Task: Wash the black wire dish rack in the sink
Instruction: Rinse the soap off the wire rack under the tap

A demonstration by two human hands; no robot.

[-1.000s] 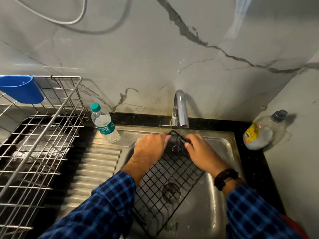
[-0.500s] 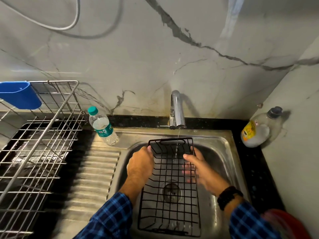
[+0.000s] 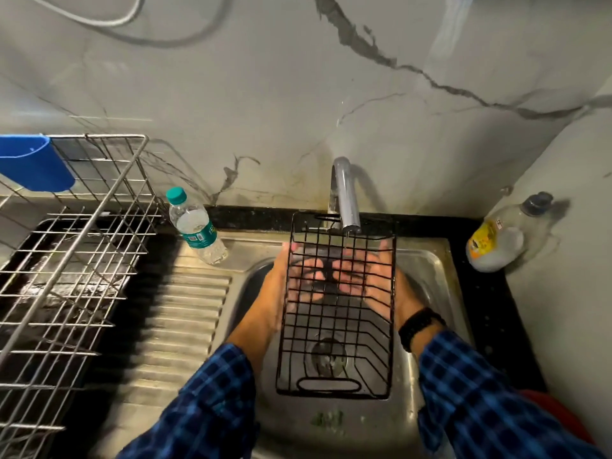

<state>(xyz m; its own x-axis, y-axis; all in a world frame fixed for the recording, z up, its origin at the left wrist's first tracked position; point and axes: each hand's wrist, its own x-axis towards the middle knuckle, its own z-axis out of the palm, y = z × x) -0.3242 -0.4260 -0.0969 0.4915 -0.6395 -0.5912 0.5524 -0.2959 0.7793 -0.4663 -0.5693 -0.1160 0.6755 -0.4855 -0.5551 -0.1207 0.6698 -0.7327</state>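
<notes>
Black wire dish rack [image 3: 336,306] is held lengthwise over the sink [image 3: 427,260], tilted: handle end low at 6 o'clock, just over the drain [image 3: 328,357], far end raised to 12 o'clock under the tap [image 3: 344,197]. Left hand [image 3: 288,283] holds the 9 o'clock side and right hand [image 3: 381,279] the 3 o'clock side. Fingers of both are fanned beneath the grid, thumb tips up at the rims, though motion blur hides how firmly they clamp. Only a thin trickle shows below the spout. Likely risks: wet wire sliding through spread fingers, dropping the low end onto the steel. The far rim sits very close to the spout, so a lift could knock it. Water breaking on the grid may spray both checked sleeves. Water bottle [image 3: 197,226] stands at 10 o'clock, near the bowl's edge, and a swung corner or elbow could tip it. Soap bottle [image 3: 496,243] at 2 o'clock is well apart and seems safe.
</notes>
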